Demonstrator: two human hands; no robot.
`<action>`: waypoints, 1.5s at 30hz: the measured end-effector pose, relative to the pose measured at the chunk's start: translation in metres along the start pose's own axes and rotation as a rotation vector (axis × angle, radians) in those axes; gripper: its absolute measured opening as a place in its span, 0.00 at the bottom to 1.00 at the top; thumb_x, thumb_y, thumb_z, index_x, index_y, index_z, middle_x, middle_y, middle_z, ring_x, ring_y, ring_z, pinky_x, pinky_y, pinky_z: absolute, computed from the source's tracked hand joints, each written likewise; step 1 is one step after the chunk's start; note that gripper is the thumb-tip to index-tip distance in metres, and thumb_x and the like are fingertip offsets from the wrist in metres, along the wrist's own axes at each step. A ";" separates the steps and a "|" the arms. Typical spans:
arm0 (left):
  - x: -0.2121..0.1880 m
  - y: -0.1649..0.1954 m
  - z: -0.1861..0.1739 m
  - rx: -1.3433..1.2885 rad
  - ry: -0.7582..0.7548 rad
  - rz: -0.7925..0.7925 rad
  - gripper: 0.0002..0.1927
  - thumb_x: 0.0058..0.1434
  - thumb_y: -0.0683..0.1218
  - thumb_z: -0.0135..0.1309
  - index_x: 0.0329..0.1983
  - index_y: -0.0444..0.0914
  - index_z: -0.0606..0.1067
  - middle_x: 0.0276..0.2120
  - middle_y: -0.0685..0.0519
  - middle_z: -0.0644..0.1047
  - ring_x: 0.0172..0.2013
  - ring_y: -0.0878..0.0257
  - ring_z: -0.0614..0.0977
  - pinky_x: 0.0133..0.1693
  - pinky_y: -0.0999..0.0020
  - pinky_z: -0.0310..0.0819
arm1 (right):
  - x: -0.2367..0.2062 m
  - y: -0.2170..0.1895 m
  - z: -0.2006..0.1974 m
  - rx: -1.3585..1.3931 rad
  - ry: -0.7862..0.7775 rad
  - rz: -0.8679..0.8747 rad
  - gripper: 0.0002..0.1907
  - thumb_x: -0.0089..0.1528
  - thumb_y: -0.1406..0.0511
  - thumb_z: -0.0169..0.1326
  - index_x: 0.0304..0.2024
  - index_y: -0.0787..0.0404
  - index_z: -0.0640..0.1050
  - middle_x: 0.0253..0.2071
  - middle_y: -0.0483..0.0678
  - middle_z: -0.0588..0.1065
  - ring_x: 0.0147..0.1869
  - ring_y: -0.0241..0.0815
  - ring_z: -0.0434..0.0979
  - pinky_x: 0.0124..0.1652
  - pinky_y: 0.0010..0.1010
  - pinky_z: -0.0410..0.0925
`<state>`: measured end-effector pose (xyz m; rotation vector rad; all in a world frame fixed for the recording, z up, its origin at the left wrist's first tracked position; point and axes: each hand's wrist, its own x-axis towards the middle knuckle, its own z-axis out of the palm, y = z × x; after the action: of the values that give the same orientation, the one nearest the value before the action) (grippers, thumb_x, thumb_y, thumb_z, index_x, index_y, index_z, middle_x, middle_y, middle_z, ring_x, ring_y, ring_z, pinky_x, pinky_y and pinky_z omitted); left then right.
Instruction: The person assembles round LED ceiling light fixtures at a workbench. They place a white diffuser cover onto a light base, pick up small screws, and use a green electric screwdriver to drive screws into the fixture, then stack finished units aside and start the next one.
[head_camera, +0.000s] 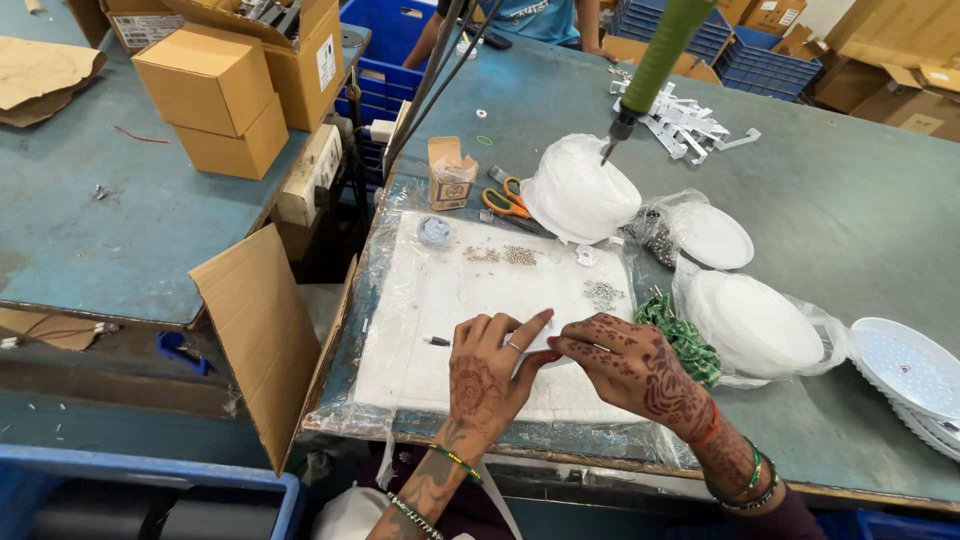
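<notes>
White disc (548, 350), small and largely hidden, sits pinched between the two hands at the near edge of the white foam pad (440, 300), the landmark for all positions here. The left hand (487, 375) lies palm-down on the pad's near half, fingers fanned, index fingertip meeting the disc; the right hand (630, 365) comes in from the pad's right side, thumb and forefinger narrowed onto the disc's edge. Both wrists rest low, forearms rising from below the pad. Handled well, the piece would likely be kept flat on the pad and steadied by the left fingers while the right makes fine adjustments; whether a screw is held cannot be told. Loose screws (604, 293) lie in small heaps toward the pad's far side. Beyond the pad, a hanging green screwdriver (655, 60) points at a bagged stack of white covers (578, 192); orange-handled scissors (505, 203) lie just past the far edge.
</notes>
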<state>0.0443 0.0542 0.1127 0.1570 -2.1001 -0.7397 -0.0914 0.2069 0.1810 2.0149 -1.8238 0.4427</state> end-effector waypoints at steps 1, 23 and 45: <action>0.001 0.000 0.001 0.002 0.022 0.010 0.27 0.56 0.48 0.65 0.60 0.44 0.77 0.34 0.54 0.74 0.38 0.58 0.75 0.48 0.57 0.66 | -0.001 -0.001 0.001 0.001 0.023 0.015 0.20 0.53 0.75 0.61 0.48 0.56 0.83 0.46 0.47 0.80 0.47 0.44 0.83 0.37 0.33 0.75; 0.016 -0.012 0.002 -0.042 0.107 -0.022 0.14 0.54 0.48 0.66 0.44 0.46 0.83 0.34 0.54 0.79 0.39 0.56 0.78 0.47 0.57 0.67 | 0.221 0.251 0.018 1.181 0.597 0.329 0.44 0.64 0.44 0.58 0.73 0.53 0.54 0.68 0.47 0.61 0.70 0.37 0.65 0.60 0.36 0.69; 0.025 -0.020 0.011 -0.012 0.065 -0.048 0.15 0.57 0.47 0.63 0.48 0.45 0.82 0.35 0.54 0.78 0.40 0.57 0.77 0.47 0.58 0.65 | 0.115 0.030 -0.048 1.526 0.478 0.305 0.43 0.64 0.31 0.45 0.36 0.67 0.67 0.21 0.54 0.65 0.23 0.45 0.66 0.32 0.35 0.64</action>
<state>0.0174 0.0334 0.1147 0.2231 -2.0365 -0.7657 -0.1081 0.1270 0.2806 1.8746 -1.4770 2.7290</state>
